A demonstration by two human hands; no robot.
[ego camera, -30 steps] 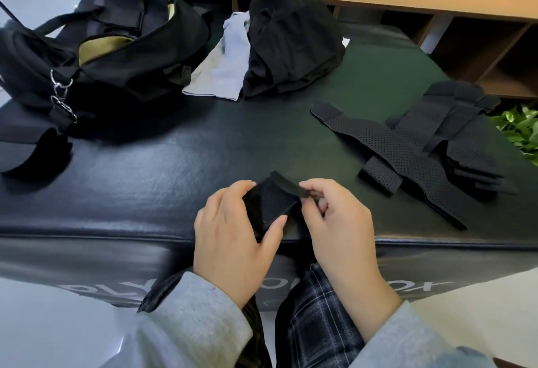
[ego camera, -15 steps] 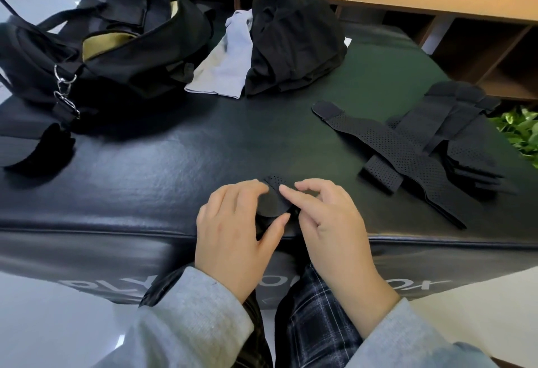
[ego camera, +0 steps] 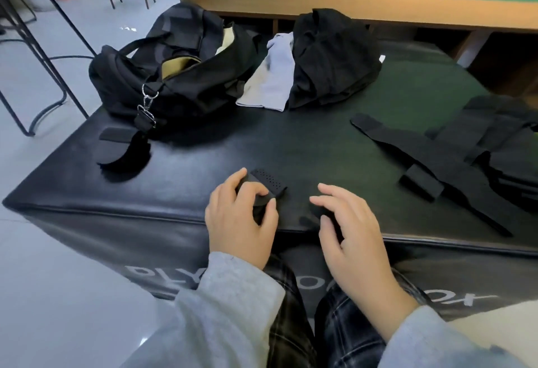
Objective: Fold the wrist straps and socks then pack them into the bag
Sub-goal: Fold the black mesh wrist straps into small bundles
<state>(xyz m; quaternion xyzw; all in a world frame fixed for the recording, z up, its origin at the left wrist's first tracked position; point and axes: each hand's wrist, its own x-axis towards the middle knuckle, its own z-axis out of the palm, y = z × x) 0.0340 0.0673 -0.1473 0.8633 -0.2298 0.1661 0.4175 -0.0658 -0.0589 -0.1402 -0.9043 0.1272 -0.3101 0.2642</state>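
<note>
Black bag (ego camera: 186,82), grey sock (ego camera: 273,82), perforated black strap (ego camera: 266,182).

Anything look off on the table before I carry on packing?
Nothing damaged or spilled. The black bag sits open; its shoulder strap pad hangs toward the table's left edge. Unfolded wrist straps remain on the right.

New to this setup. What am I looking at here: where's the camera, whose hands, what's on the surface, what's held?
No robot here: a person works bare-handed, and the one camera sits on their head, looking forward and down. The left hand grips a folded, perforated wrist strap near the front edge of the black padded surface. The right hand holds nothing, fingers relaxed. Farther back lie an open black bag, pale socks and a dark cloth bundle. More unfolded straps lie to the right.
</note>
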